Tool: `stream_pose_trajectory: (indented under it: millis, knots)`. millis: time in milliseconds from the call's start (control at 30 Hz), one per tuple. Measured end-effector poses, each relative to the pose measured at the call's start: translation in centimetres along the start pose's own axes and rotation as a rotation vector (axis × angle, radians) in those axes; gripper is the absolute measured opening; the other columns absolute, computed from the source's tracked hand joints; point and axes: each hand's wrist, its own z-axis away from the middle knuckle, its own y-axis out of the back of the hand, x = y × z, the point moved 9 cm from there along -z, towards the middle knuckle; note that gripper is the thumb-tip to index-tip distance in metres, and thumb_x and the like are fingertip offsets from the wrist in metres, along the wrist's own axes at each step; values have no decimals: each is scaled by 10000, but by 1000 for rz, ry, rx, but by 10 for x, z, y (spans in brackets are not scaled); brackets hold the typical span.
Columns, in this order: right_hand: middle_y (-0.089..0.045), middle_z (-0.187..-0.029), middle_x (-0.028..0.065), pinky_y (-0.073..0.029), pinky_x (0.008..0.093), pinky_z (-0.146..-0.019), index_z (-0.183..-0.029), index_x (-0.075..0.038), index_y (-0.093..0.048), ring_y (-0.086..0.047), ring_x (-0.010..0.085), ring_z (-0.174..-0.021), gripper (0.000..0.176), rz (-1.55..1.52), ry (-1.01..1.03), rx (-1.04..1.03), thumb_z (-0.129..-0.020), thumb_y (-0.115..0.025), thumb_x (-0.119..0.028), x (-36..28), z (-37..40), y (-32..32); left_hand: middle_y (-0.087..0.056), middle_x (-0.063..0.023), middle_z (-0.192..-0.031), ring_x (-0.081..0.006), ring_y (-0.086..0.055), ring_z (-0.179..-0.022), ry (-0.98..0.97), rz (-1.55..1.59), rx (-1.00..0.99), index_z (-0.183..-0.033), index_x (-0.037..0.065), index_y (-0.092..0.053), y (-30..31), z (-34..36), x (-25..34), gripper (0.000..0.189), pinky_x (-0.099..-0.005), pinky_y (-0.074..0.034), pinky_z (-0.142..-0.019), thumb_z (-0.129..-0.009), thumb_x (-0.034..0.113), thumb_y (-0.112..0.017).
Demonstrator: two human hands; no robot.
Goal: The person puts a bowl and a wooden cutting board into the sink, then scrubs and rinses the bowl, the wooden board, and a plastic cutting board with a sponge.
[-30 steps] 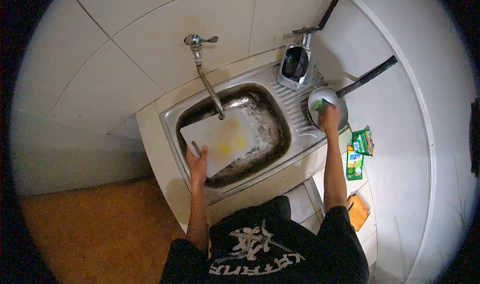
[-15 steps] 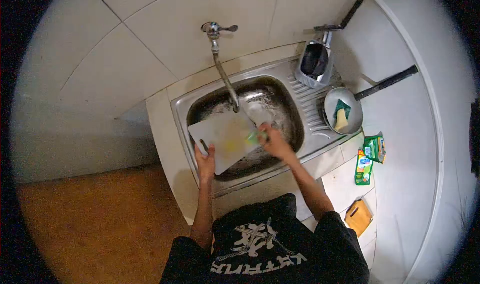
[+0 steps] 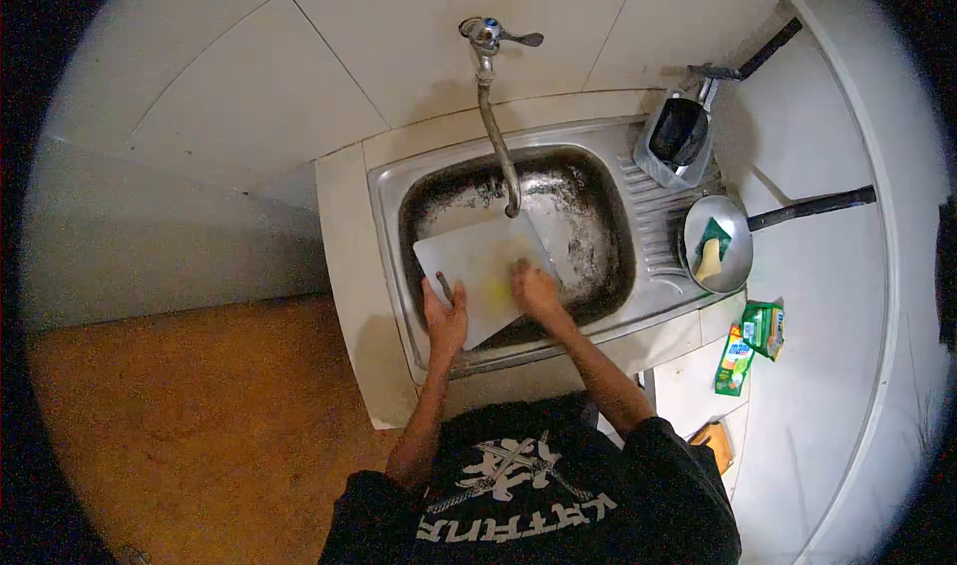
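Note:
A white cutting board (image 3: 478,258) with a yellowish patch is held tilted over the metal sink (image 3: 588,231). My left hand (image 3: 446,316) grips its lower left edge beside the handle slot. On the right part of the board lies my right hand (image 3: 535,288), closed round a small green thing that its fingers mostly hide. The spout of the faucet (image 3: 498,146) ends just above the board's top edge.
Right of the basin, the ribbed drainboard bears a plastic container (image 3: 675,139) with dark items and a pan (image 3: 735,261) holding a green and yellow sponge. Green packets (image 3: 735,359) and an orange-brown item (image 3: 714,443) are at the lower right.
The whole view has shifted, so the sink sits further right. My right hand has moved over the board, and the green thing in it shows less.

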Motion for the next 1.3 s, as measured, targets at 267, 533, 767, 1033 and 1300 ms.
stream_pose_trajectory:
  millis: [267, 533, 767, 1033, 1300]
  knots:
    - [-542, -563, 203, -445, 463, -512, -966, -22, -517, -557, 373, -560, 242, 7, -16, 90, -825, -472, -214, -3, 2, 32, -526, -144, -951, -197, -510, -827, 89, 44, -8, -1158, -32, -329, -5, 9, 12, 404, -315, -436, -714, -847, 140, -521]
    - [-577, -658, 184, -443, 462, -523, -916, -55, -521, -565, 369, -607, 216, -147, 295, -13, -792, -492, -229, -96, 8, 45, -512, -221, -1012, -301, -528, -877, 8, -56, -62, -1190, -45, -273, -11, 17, 4, 501, -368, -414, -769, -855, 240, -513]
    - [-569, -650, 206, -450, 484, -549, -861, -31, -509, -567, 376, -608, 204, -32, -72, 176, -824, -453, -224, -15, -27, 38, -471, -228, -1060, -287, -494, -926, -118, -165, -99, -1209, -62, -226, -12, 20, 22, 539, -374, -392, -805, -854, 220, -519]
    - [-561, -628, 216, -446, 492, -527, -858, -33, -529, -564, 382, -586, 184, -280, 411, 89, -827, -442, -192, -111, -23, 54, -406, -248, -1149, -290, -448, -1015, 145, -91, -259, -1278, -115, -95, -22, 28, 17, 690, -355, -370, -876, -814, 121, -549]
    - [-584, -672, 211, -469, 446, -559, -786, -40, -553, -574, 360, -614, 204, 306, 78, 70, -796, -490, -234, -54, -35, 5, -359, -237, -1192, -262, -403, -1081, 42, -28, -184, -1301, -55, -117, -27, 30, -2, 668, -309, -364, -881, -782, 32, -530]
